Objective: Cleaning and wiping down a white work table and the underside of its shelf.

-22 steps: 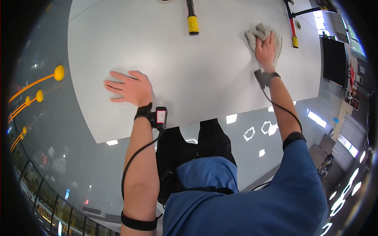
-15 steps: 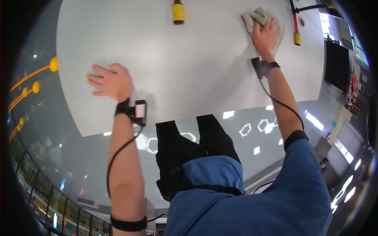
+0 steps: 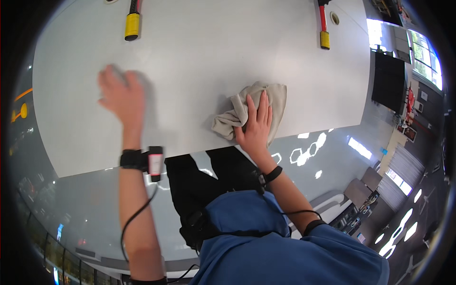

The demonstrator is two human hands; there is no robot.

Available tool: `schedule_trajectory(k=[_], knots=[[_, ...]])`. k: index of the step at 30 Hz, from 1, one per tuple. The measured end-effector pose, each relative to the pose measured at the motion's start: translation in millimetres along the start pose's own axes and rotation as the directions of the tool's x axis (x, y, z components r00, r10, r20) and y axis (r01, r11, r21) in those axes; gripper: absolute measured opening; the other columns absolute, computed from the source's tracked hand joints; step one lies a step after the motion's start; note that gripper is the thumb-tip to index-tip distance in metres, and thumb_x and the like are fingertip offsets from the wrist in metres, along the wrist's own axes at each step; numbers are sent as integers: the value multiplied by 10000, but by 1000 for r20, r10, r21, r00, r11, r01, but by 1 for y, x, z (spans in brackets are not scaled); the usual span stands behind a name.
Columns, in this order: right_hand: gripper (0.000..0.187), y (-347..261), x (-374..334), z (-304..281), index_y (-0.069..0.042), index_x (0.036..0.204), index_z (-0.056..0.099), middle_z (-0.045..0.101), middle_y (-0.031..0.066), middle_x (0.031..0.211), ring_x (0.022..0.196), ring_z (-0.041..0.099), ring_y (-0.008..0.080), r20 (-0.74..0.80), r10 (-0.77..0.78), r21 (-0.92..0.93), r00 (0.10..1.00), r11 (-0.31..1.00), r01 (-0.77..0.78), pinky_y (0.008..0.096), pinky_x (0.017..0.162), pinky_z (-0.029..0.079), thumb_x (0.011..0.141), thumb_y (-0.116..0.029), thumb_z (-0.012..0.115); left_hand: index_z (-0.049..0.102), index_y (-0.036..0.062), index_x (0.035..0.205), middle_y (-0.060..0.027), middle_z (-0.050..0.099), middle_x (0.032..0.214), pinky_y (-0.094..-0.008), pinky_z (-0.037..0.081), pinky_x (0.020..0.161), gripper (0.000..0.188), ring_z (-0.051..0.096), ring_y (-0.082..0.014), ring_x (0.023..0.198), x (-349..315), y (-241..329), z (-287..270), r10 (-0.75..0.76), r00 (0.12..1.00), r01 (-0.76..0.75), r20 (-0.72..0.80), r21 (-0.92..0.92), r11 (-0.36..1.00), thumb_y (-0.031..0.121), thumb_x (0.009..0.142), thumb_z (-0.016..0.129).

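Note:
A grey-beige cloth [image 3: 275, 97] lies crumpled near the front edge of the white table [image 3: 190, 61]. My right hand [image 3: 257, 127] presses on it, fingers extended over the top and thumb beside a bunched fold, keeping hold of it. Part of the cloth hangs down by the table edge. My left hand [image 3: 122, 97], slightly blurred, is over the table's left side with its fingers apart and nothing in them. A shadow falls beside it; whether it touches the surface I cannot tell.
Two tools with yellow-ended handles lie at the far side: one handle [image 3: 132, 26] at left, one [image 3: 324, 39] at right, next to a round grommet [image 3: 334, 18]. Cabled black devices are strapped to both my wrists. A dark screen [image 3: 389, 85] stands beyond the table's right.
My right hand has pulled the cloth from the far right of the table toward me and leftward. My left hand has shifted and blurs with motion. The view has swung right.

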State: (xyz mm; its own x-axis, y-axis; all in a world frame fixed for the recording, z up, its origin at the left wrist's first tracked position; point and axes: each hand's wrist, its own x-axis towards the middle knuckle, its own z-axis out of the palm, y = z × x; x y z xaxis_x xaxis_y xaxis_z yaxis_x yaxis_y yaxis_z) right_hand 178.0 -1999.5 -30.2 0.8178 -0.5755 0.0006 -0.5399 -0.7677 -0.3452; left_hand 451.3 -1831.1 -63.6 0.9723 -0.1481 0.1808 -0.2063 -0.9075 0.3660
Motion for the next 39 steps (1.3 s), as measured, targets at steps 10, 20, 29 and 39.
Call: schedule_trajectory(k=[10,20,29,39], knots=[[713,-4,-8,-8,-127,1399,445,272,243,1503,1381,290,381,19,22,29,1000,999,-23,510,1109,215,735,-332,607,304,-9,1437,-311,228,1492,-674,86,1067,666,172,-440,1408,-56,78,-1,38,999,-41,29,127,991,327,887,475],[662,9,114,4,-144,1398,433,289,240,1496,1380,291,373,-196,7,-24,981,1000,-12,515,1108,220,776,-322,574,266,-26,1446,-320,217,1483,-674,100,1062,674,152,-440,1404,-54,85,-1,48,997,-59,56,215,975,318,899,458],[499,-89,327,54,-91,1180,621,531,212,1301,1240,466,360,-568,-94,-41,818,995,86,453,1037,357,716,-273,627,218,-35,1460,-317,170,1498,-656,65,1073,690,109,-431,1415,-68,71,-7,-9,988,-29,155,243,970,288,896,449],[563,-133,271,76,-144,1315,533,334,183,1484,1366,313,312,-261,-251,187,932,934,304,474,1138,201,814,-402,558,220,-31,1464,-307,169,1508,-651,96,1076,708,133,-438,1415,-67,73,-7,0,986,-45,168,262,964,277,874,461]])
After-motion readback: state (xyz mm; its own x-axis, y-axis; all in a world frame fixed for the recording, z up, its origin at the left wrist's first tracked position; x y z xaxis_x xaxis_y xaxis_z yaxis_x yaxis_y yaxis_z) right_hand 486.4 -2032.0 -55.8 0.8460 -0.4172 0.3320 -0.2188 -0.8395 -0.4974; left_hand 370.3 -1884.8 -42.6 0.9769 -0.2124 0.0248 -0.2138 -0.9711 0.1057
